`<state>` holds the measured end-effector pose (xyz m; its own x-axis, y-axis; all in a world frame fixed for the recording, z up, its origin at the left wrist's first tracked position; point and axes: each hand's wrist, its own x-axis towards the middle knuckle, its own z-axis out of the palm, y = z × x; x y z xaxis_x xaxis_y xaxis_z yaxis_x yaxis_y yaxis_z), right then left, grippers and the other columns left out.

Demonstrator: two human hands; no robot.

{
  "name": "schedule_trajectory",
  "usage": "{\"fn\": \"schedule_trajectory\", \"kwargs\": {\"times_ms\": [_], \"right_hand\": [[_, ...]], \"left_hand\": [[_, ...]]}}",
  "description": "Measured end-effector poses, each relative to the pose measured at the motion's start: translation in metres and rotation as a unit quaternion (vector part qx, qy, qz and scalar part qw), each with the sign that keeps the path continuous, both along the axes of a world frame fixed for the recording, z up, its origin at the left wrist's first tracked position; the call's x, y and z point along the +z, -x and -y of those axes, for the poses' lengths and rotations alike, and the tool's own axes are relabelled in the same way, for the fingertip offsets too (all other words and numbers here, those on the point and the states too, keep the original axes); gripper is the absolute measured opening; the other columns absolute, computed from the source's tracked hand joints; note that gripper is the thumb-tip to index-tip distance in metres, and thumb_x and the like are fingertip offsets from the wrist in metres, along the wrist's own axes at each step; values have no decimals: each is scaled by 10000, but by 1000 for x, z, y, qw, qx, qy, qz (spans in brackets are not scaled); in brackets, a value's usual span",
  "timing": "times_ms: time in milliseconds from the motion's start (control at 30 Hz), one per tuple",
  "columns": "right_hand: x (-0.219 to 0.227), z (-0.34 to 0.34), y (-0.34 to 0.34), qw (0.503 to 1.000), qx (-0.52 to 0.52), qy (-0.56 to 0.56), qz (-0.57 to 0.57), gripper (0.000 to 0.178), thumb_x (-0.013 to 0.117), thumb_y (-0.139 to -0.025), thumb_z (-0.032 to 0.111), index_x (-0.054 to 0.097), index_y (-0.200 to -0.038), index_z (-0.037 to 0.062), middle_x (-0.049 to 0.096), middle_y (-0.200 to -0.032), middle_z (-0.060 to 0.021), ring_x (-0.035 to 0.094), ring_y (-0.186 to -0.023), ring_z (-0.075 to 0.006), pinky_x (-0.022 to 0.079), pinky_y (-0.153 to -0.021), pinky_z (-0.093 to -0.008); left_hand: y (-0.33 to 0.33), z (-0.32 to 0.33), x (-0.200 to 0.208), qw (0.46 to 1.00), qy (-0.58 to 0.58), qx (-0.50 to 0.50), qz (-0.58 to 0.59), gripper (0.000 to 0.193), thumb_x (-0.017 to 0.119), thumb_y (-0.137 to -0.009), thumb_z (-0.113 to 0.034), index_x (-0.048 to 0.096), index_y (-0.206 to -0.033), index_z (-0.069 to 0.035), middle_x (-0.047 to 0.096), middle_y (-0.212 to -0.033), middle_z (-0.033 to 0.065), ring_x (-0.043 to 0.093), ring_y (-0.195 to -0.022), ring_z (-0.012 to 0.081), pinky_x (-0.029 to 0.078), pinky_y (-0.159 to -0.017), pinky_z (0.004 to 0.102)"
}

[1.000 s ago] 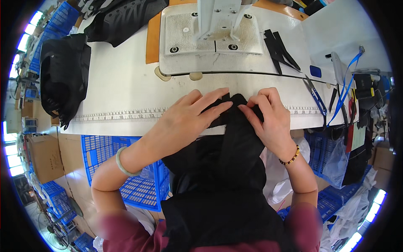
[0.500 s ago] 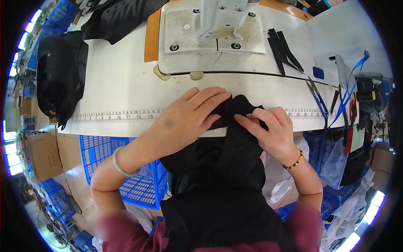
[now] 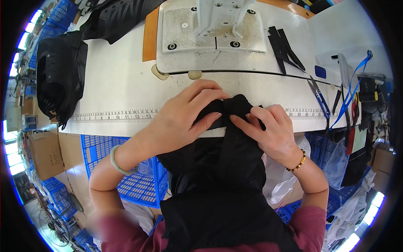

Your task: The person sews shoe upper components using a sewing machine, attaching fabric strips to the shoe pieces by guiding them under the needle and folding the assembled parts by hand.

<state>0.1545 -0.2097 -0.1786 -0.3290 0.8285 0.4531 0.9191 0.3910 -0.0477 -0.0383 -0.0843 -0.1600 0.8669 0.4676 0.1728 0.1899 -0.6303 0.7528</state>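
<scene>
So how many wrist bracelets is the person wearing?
2. A pale green bangle is on the left wrist, and a beaded amber bracelet is on the right wrist. Neither seems hidden.

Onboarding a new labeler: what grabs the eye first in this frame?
Dead centre, the left hand and right hand press and pinch a fold of black fabric at the near edge of the white sewing table. Behind them sits the sewing machine base. A heap of black garments lies at the table's left end.
</scene>
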Motion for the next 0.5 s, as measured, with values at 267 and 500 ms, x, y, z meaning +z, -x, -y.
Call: {"fn": "schedule_trajectory", "kwargs": {"times_ms": [267, 500], "right_hand": [[-3, 5, -6, 999, 7, 7, 33, 374, 575, -629, 134, 645, -996, 124, 482, -925, 11, 410, -694, -142, 362, -589, -269], [-3, 1, -7, 999, 22, 1, -28, 391, 578, -603, 110, 635, -986, 50, 523, -975, 10, 412, -705, -144, 362, -582, -253]], "left_hand": [[-9, 8, 1, 979, -198, -49, 19, 232, 635, -694, -22, 597, -923, -10, 546, -857, 74, 539, -696, 203, 459, -588, 294], [4, 34, -5, 864, -496, -93, -3, 231, 612, -656, -43, 650, -871, 29, 592, -811, 88, 570, -759, 184, 491, -625, 251]]}}
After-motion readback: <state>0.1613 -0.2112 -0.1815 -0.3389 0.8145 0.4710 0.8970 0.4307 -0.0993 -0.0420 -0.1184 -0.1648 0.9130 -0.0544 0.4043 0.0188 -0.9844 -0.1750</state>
